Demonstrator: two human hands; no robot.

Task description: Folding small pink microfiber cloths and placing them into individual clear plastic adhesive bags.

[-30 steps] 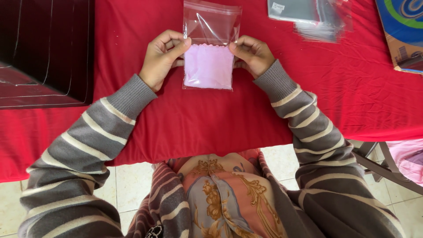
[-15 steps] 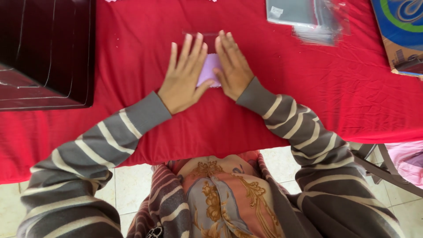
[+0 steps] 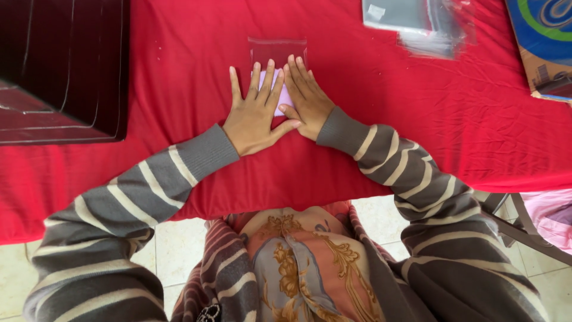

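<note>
Flat on the red tablecloth (image 3: 417,131) lies a small clear plastic bag (image 3: 277,49) with something pale pink (image 3: 283,100) inside it. Only its transparent top edge and a sliver of pink show, since both hands cover most of it. The left hand (image 3: 255,113) lies palm down with fingers stretched out and slightly spread, gripping nothing. The right hand (image 3: 308,101) lies the same way just beside it, fingers straight and together, thumb touching the left thumb. Neither hand is closed around the bag; both simply press on it from above.

The work in hand looks like flattening the bag. To do that well, I would judge that the pressure should be even across both palms and should push toward the open top, so the air has a way out and the pink filling spreads into a thin, level layer without creasing.

Farther out, a dark glossy box (image 3: 59,65) sits on the cloth at the left. A loose stack of clear bags (image 3: 417,24) lies at the upper right, and beyond it the corner of a blue printed carton (image 3: 545,42).
</note>
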